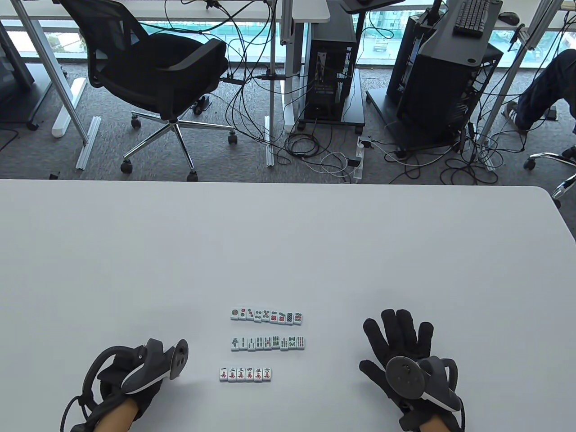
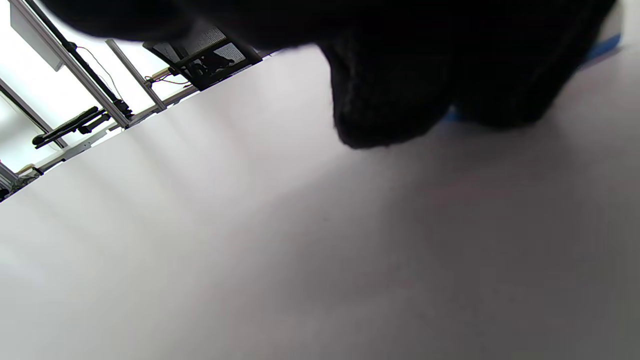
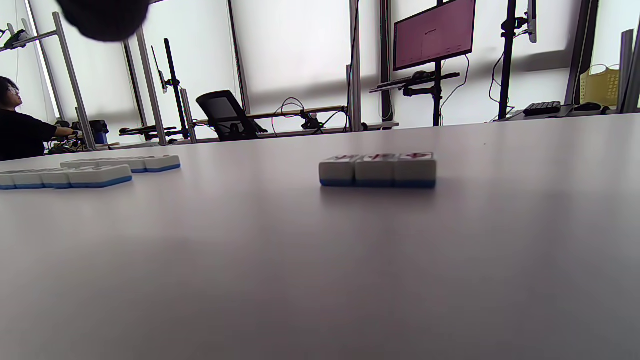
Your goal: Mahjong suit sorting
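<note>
Table view: three tile rows (image 1: pixel 266 343) lie mid-desk (image 1: pixel 288 234) between left hand (image 1: pixel 135 382), grip indeterminable, and flat, splayed right hand (image 1: pixel 398 348); left wrist view: curled glove, nothing visibly held; right wrist view: rows untouched.

Three face-up mahjong tile rows (image 1: pixel 267 343) lie parallel on the table

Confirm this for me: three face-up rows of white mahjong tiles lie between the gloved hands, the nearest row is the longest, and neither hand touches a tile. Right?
Not quite. The nearest row of white mahjong tiles, with red characters, is the shortest, as the table view shows. The rest holds: three face-up rows lie between the black-gloved left hand and right hand, and neither hand touches a tile.
</note>
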Action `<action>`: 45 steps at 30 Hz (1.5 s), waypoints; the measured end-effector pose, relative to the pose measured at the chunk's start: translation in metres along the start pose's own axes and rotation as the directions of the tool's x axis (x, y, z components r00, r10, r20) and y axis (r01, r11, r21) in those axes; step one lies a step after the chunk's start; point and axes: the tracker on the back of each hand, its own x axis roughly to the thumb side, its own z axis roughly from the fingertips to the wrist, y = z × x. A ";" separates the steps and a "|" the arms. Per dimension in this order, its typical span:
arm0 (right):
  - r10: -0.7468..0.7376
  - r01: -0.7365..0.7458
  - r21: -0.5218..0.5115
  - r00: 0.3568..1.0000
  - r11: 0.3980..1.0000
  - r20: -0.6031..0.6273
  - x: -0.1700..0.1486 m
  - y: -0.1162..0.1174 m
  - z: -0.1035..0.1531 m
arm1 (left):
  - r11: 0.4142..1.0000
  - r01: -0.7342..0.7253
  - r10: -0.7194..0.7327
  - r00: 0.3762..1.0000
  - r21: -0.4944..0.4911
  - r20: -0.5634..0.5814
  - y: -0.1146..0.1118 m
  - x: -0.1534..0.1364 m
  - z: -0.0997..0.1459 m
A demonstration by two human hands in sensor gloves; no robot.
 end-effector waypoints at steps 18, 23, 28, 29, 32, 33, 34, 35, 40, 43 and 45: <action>-0.016 0.016 -0.008 1.000 1.000 0.011 0.002 -0.002 0.000 | 0.969 -0.095 0.029 0.961 0.228 0.277 0.120 0.116 0.011; -0.030 0.030 -0.017 0.999 0.999 0.017 0.002 -0.003 0.000 | 0.975 -0.046 -0.046 0.918 0.220 0.393 0.119 0.170 0.014; -0.023 0.023 -0.022 0.999 0.999 0.029 0.003 -0.003 0.001 | 0.983 0.012 -0.089 0.902 0.181 0.422 0.106 0.195 0.006; -0.026 0.026 -0.022 0.999 0.999 0.030 0.003 -0.003 0.001 | 0.985 0.019 -0.091 0.901 0.170 0.425 0.103 0.197 0.005; -0.026 0.026 -0.021 0.999 0.999 0.031 0.004 -0.003 0.001 | 0.988 0.027 -0.089 0.903 0.151 0.421 0.096 0.198 0.002; -0.026 0.026 -0.020 0.999 0.999 0.031 0.004 -0.002 0.001 | 0.988 0.034 -0.095 0.905 0.152 0.415 0.094 0.198 0.001; -0.025 0.025 -0.019 0.999 0.999 0.031 0.004 -0.002 0.001 | 0.987 0.037 -0.098 0.907 0.155 0.410 0.092 0.197 0.001; -0.023 0.023 -0.019 0.999 1.000 0.031 0.004 -0.002 0.001 | 0.987 0.037 -0.098 0.908 0.155 0.408 0.091 0.196 0.001; -0.019 0.019 -0.020 0.999 1.000 0.030 0.004 -0.003 0.001 | 0.984 0.014 -0.083 0.919 0.180 0.385 0.092 0.180 0.006; -0.015 0.016 -0.019 0.999 1.000 0.030 0.004 -0.003 0.001 | 0.981 -0.015 -0.055 0.933 0.193 0.355 0.093 0.161 0.009; -0.014 0.014 -0.018 0.999 1.000 0.029 0.004 -0.002 0.001 | 0.981 -0.022 -0.041 0.947 0.192 0.318 0.092 0.140 0.011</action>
